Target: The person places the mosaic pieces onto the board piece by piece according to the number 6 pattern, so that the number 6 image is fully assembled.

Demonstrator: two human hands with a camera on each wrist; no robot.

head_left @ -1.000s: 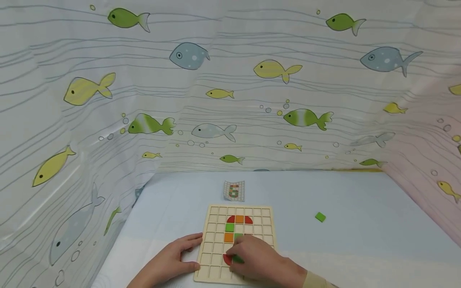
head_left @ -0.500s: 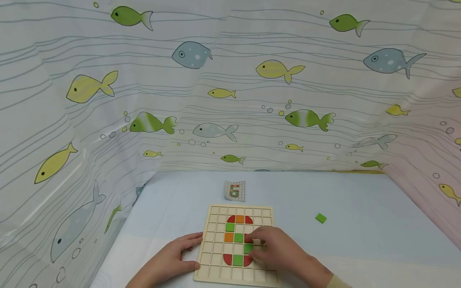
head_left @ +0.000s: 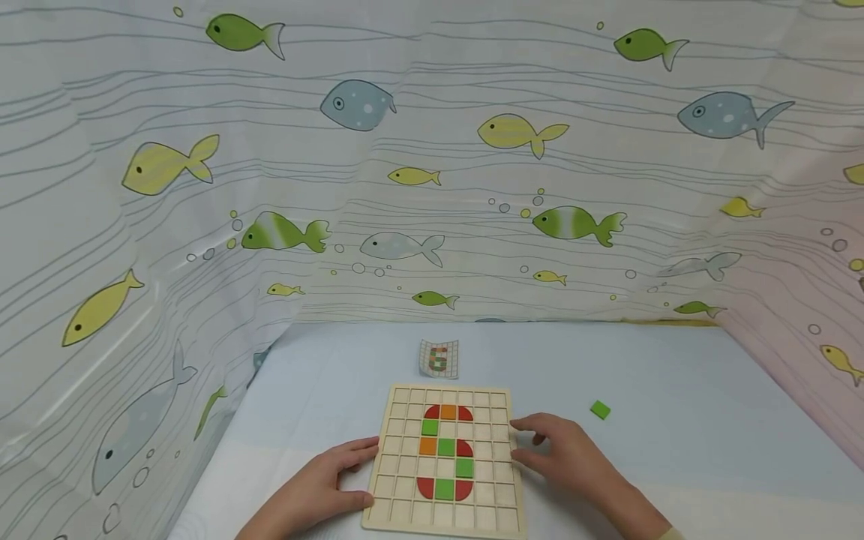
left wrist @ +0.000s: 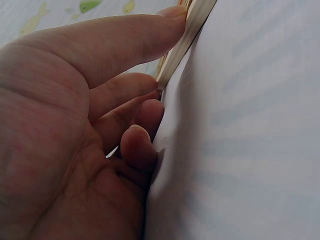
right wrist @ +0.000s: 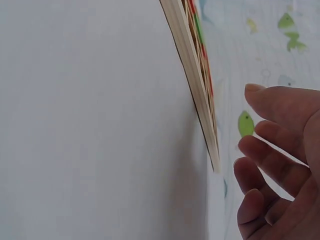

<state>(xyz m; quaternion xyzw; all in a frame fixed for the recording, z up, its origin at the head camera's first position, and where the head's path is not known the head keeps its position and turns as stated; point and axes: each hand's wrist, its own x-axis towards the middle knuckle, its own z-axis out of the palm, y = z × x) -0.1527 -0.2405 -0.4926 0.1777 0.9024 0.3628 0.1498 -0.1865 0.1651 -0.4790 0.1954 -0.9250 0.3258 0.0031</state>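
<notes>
A wooden grid board (head_left: pixel 401 511) lies on the table, holding several red, green and orange pieces set in a shape like a 6. Two orange squares, one at the top (head_left: pixel 448 412), sit among green squares (head_left: pixel 444 490) and red quarter-round pieces (head_left: pixel 463 490). Along the board's left edge, my left hand (head_left: pixel 324 484) rests with its thumb and fingertips touching the side; the left wrist view shows the thumb (left wrist: pixel 135 42) against the wooden rim. Beside the right edge, my right hand (head_left: pixel 563 457) is raised with loosely bent fingers and nothing between them, apart from the board in the right wrist view.
Behind the board lies a small paper card (head_left: pixel 439 358) printed with a similar coloured pattern on a grid. A loose green square piece (head_left: pixel 600 409) lies to the right on the pale tablecloth (head_left: pixel 675 450). A fish-patterned sheet (head_left: pixel 472 225) stands around the back and sides.
My right hand has moved from over the lower pieces rightward to the board's right edge, uncovering the red and green pieces. My left hand has stayed at the left edge.
</notes>
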